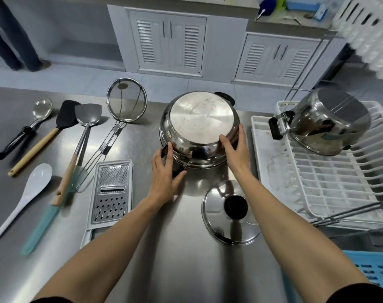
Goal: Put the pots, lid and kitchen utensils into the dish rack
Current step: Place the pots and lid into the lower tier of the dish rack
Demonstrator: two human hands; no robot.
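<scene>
A wide stainless-steel pot sits upside down on the steel desk, its flat base facing up. The left hand is on the pot's near-left side, fingers curled about the black side handle there. The right hand lies against the near-right wall, fingers spread flat on the metal.

At the right stands a white plastic dish rack on a white drain tray. It holds 1 thing: a second shiny steel pot with black handles, tipped on its side at the far end of the rack, base toward the right. The remaining slots hold nothing.

Near the pot, a round steel lid with a black knob rests on the desk, just left of the rack. Left of it lies a flat steel grater. Farther left are 1 wire mesh strainer, 1 steel turner with a wooden handle, 1 black spatula with a wooden handle, 1 steel ladle, 1 white plastic spoon and 1 teal-handled utensil.
</scene>
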